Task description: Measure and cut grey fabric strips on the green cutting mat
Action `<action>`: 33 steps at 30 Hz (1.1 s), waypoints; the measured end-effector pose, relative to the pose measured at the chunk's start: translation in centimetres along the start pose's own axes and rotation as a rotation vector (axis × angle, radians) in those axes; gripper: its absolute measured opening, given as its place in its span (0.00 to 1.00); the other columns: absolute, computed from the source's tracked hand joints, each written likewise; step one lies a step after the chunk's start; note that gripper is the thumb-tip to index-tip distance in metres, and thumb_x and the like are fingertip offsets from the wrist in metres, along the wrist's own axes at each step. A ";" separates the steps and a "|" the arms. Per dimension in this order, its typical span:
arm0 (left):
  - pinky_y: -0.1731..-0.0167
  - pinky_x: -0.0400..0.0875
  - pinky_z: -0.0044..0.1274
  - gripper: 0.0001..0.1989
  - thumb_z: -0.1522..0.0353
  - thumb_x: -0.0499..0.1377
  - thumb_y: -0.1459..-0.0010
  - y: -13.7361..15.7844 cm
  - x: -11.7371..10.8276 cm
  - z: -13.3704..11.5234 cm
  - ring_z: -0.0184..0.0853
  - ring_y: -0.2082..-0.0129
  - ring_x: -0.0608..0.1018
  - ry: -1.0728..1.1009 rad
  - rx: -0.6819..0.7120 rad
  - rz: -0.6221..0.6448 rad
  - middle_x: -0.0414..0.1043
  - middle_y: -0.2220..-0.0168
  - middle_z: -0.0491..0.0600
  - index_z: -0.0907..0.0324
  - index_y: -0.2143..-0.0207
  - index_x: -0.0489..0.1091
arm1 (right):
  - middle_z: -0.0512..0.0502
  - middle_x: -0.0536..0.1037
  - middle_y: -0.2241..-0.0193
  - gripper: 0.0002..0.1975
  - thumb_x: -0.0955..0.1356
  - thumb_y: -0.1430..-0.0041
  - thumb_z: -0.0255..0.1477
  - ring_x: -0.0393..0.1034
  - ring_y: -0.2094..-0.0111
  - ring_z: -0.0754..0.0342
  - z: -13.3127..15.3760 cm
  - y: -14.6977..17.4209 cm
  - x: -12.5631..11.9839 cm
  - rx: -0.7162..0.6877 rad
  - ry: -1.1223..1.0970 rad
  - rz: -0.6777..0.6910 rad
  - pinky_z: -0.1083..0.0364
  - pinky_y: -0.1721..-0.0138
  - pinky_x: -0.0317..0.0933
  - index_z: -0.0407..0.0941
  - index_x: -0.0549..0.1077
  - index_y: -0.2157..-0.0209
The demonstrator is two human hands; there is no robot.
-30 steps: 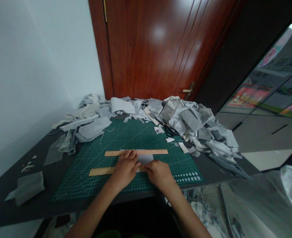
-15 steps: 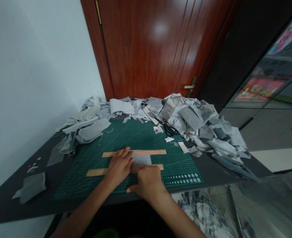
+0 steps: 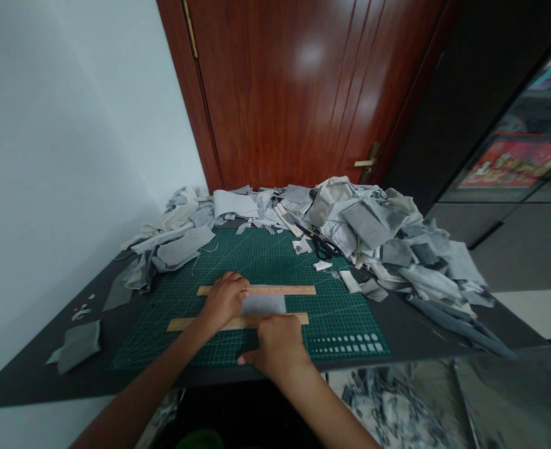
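Observation:
Two wooden rulers lie roughly parallel across a green cutting mat, with a piece of light grey fabric showing between them. My left hand rests on the far ruler, its fingers laid over it left of the fabric. At the near ruler, my right hand is curled against its right part, thumb stretched to the left. The undersides of the right fingers are hidden. Part of the fabric is covered by the left hand and the rulers.
A large heap of grey fabric scraps covers the back right, with black scissors at its edge. More scraps lie at the back left. A folded grey cloth sits on the dark table. Beyond stands a wooden door.
My left hand has shifted up and slightly left, off the near ruler's middle and onto the far ruler. My right hand stays at the near ruler. The view has turned slightly left.

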State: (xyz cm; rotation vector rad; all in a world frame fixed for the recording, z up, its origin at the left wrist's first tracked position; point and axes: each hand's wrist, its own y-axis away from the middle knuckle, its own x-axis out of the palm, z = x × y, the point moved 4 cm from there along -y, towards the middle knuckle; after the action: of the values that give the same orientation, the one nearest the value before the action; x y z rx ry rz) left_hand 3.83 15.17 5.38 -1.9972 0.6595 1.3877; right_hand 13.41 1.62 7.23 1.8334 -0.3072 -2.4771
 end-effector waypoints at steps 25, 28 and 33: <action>0.69 0.70 0.23 0.12 0.61 0.62 0.48 -4.7 2.6 0.0 0.36 0.69 0.78 0.917 -0.271 -0.240 0.76 0.70 0.47 0.59 0.64 0.74 | 0.38 0.86 0.57 0.28 0.81 0.57 0.45 0.82 0.55 0.39 0.4 0.8 -1.5 0.011 0.000 0.025 0.48 0.54 0.73 0.43 0.82 0.57; 0.67 0.72 0.25 0.10 0.63 0.63 0.49 -5.5 4.2 -0.4 0.37 0.69 0.79 0.920 -0.280 -0.248 0.78 0.70 0.49 0.60 0.66 0.75 | 0.37 0.86 0.56 0.26 0.81 0.54 0.44 0.81 0.54 0.38 0.5 1.0 -1.6 0.004 0.015 0.029 0.47 0.53 0.73 0.42 0.83 0.57; 0.67 0.73 0.26 0.06 0.67 0.63 0.48 -7.2 5.2 -0.8 0.36 0.71 0.79 0.806 -0.180 -0.155 0.78 0.73 0.48 0.60 0.69 0.77 | 0.32 0.86 0.58 0.25 0.78 0.50 0.46 0.82 0.55 0.36 0.6 1.1 -1.3 0.039 0.060 0.086 0.44 0.54 0.74 0.39 0.83 0.58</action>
State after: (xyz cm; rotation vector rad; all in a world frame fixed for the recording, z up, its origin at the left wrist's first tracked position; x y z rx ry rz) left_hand 11.05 19.28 2.12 -2.6919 0.7002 0.5216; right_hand 13.15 0.81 8.84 1.8625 -0.4247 -2.3711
